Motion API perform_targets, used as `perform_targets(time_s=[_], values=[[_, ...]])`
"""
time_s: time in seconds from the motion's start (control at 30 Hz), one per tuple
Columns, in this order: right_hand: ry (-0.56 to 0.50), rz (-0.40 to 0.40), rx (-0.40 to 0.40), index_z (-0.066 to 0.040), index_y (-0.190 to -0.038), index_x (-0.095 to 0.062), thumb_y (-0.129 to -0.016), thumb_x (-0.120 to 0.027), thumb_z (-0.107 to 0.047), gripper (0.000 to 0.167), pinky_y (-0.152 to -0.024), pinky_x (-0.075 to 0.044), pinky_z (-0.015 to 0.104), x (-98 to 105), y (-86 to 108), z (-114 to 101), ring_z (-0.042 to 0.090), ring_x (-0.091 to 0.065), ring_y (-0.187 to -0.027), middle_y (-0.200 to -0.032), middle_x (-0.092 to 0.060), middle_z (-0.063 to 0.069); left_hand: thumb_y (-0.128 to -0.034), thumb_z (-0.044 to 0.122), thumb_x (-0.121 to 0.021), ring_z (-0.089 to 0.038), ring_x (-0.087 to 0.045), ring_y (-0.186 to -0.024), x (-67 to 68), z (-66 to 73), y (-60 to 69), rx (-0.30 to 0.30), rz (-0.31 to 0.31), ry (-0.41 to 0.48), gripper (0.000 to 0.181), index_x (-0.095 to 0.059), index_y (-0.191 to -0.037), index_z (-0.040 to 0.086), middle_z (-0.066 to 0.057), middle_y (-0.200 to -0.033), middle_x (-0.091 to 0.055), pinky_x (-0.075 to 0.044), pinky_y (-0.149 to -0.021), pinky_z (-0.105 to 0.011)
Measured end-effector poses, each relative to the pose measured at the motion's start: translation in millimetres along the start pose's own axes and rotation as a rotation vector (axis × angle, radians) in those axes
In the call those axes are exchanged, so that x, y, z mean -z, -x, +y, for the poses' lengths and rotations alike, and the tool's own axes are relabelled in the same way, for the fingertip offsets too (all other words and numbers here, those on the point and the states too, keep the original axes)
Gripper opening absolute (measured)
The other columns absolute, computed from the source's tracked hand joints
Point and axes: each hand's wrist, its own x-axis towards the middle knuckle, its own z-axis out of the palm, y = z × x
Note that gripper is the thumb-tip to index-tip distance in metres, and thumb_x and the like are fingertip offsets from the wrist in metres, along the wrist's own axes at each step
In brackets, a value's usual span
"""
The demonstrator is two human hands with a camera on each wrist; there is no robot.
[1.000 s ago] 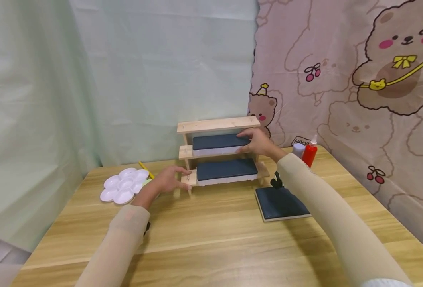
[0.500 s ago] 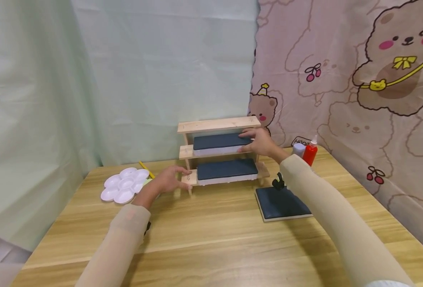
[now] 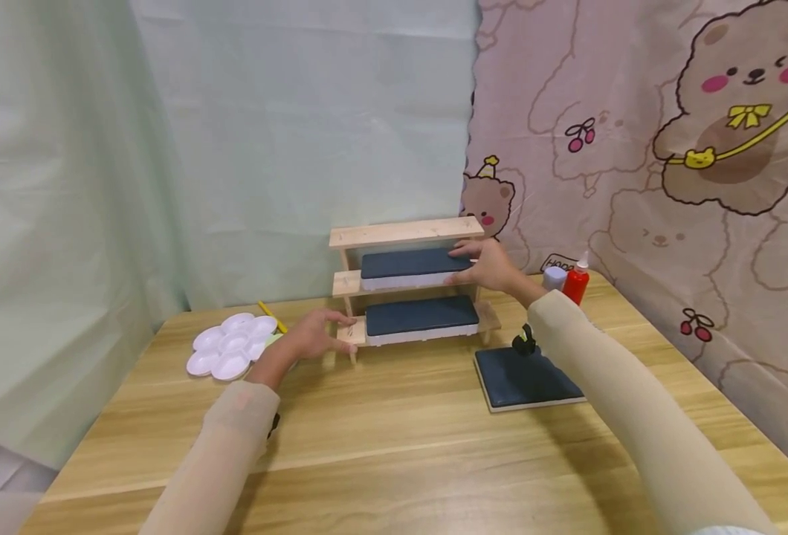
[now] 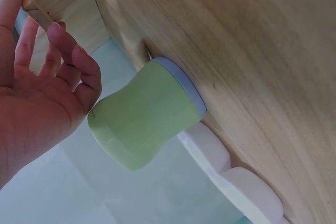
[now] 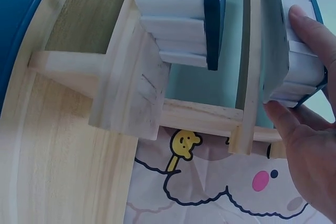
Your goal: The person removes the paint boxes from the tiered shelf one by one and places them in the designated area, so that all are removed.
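A tiered wooden stand (image 3: pixel 394 233) is at the back of the table. A white box with a dark blue top (image 3: pixel 410 265) is on its middle tier. My right hand (image 3: pixel 491 266) holds this box by its right end, fingers on the top and thumb low at the front; the right wrist view shows the hand (image 5: pixel 310 145) there too. Another such box (image 3: pixel 421 316) sits on the lowest tier. My left hand (image 3: pixel 310 334) pinches the left end of that tier. Beside the left hand (image 4: pixel 47 98), a pale green waisted container (image 4: pixel 144 114) stands on the table.
A white flower-shaped palette (image 3: pixel 233 338) and a yellow stick (image 3: pixel 272 316) lie at the left. A dark blue flat panel with a pale edge (image 3: pixel 526 377) lies under my right forearm. A red bottle (image 3: pixel 575 284) and a lavender-topped container (image 3: pixel 554 278) stand at the back right.
My right hand has slid the middle-tier box slightly to the right along its shelf. My left hand has stayed at the lowest tier's end.
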Motion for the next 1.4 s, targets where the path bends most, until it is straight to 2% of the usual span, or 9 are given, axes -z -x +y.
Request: perform_targets(time_s=[0.3, 0.7, 0.97, 1.4], values=[[0.017, 0.0, 0.014, -0.003, -0.122, -0.071, -0.071, -0.092, -0.023, 0.059, -0.104, -0.044, 0.05, 4.8, 4.2, -4.6, 0.031, -0.053, -0.128, -0.14, -0.056, 0.015, -0.0789, 0.031, -0.085, -0.043, -0.044, -0.132, 2.9, -2.8, -0.7, -0.044, 0.011, -0.031, 0.058, -0.066, -0.13, 0.011, -0.018, -0.136, -0.058, -0.038, -0.106, -0.057], [0.009, -0.011, 0.019, -0.006, -0.121, -0.072, -0.071, -0.092, -0.027, 0.059, -0.103, -0.045, 0.049, 5.4, 17.1, -10.7, 0.031, -0.056, -0.126, -0.139, -0.059, 0.009, -0.0803, 0.029, -0.084, -0.043, -0.042, -0.133, 0.7, 0.7, 3.0, -0.042, 0.003, -0.015, 0.059, -0.064, -0.132, 0.009, -0.017, -0.137, -0.057, -0.037, -0.107, -0.056], [-0.013, -0.04, 0.007, -0.007, -0.121, -0.072, -0.069, -0.092, -0.031, 0.061, -0.099, -0.048, 0.051, 7.1, 25.1, -11.5, 0.033, -0.055, -0.126, -0.141, -0.056, 0.014, -0.0803, 0.031, -0.084, -0.041, -0.043, -0.134, -0.4, 0.3, 5.1, -0.047, 0.004, -0.022, 0.059, -0.064, -0.132, 0.009, -0.014, -0.138, -0.058, -0.037, -0.107, -0.055], [-0.017, -0.065, 0.026, -0.006, -0.121, -0.072, -0.07, -0.092, -0.028, 0.059, -0.105, -0.042, 0.052, 6.0, 35.1, -16.9, 0.029, -0.05, -0.132, -0.141, -0.057, 0.013, -0.0797, 0.03, -0.085, -0.043, -0.043, -0.133, -0.2, 0.4, 3.2, -0.06, 0.002, -0.011, 0.058, -0.065, -0.129, 0.007, -0.015, -0.136, -0.059, -0.036, -0.108, -0.057]])
